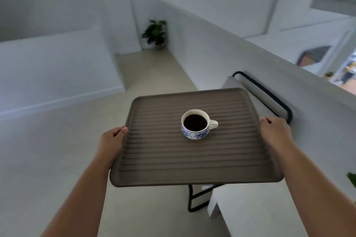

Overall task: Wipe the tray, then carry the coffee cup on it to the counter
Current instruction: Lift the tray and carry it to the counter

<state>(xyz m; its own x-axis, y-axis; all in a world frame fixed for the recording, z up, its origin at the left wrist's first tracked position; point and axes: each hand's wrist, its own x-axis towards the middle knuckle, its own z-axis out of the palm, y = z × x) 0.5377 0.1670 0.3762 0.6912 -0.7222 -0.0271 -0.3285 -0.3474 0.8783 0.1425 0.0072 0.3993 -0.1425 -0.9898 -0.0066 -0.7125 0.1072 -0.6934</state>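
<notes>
A brown ribbed tray [158,159] is held level in the air in front of me, above the floor. My left hand [112,140] grips its left edge, thumb on the rim. At the right edge my right hand [274,131] grips the same way. A white coffee cup [196,133] with a blue flower pattern stands upright near the middle of the tray, full of dark coffee, its handle pointing right.
A grey chair with a black metal frame [267,92] stands below and beyond the tray on the right. A long white wall ledge [250,44] runs along the right. A potted plant [156,33] sits in the far corner. Pale floor stretches ahead.
</notes>
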